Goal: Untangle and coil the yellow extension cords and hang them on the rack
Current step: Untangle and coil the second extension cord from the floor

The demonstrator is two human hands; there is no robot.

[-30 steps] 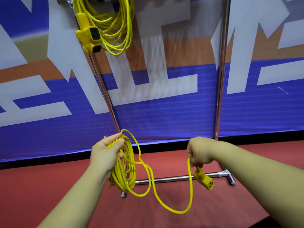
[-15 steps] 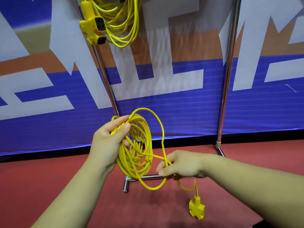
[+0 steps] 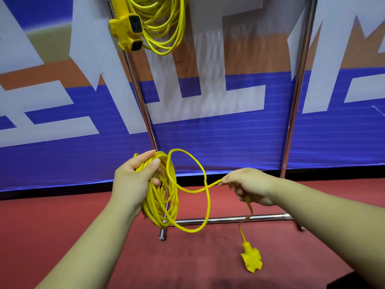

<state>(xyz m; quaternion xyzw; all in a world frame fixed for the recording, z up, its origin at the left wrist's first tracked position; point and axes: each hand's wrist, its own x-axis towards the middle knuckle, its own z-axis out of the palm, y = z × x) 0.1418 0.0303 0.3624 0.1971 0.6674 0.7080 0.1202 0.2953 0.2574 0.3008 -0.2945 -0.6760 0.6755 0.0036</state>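
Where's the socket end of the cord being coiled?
Head view, lower right: the socket end dangles below the right hand, over the red floor, just in front of the rack's base bar.

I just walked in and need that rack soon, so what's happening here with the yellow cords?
A person is coiling a yellow extension cord. The left hand grips the gathered coil, and the right hand pinches the cord near its free end, with one wide loop between the hands not yet laid onto the coil. The socket end dangles below the right hand. Another coiled cord hangs at the top of the metal rack; this one is not hung yet.
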